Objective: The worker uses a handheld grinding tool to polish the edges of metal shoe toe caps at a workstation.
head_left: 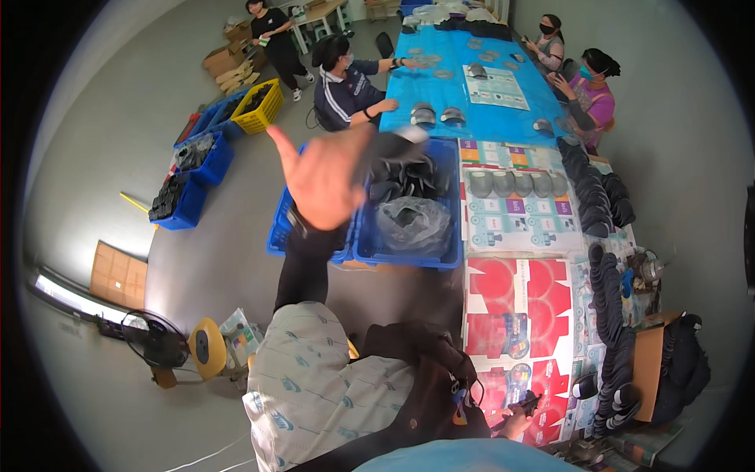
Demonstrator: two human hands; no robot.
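My left hand [326, 185] is raised in front of me above the blue crates, blurred, thumb pointing up and to the left. Its fingers are closed on a dark grey curved piece [397, 143] with a pale tip. Below it stands a blue crate [409, 256] holding dark pieces and a crumpled clear plastic bag [413, 220]. My right hand [515, 425] is low by the table's near edge, closed on a small black object [525, 404], over red and white flat printed cartons [511, 299].
Long rows of dark rounded pieces [609, 315] line the table's right side. Three people sit at the far blue-covered table [472, 118]; a fourth stands at the back. Blue crates [185, 200], a yellow crate [259, 106] and a fan [161, 346] stand on the floor to the left.
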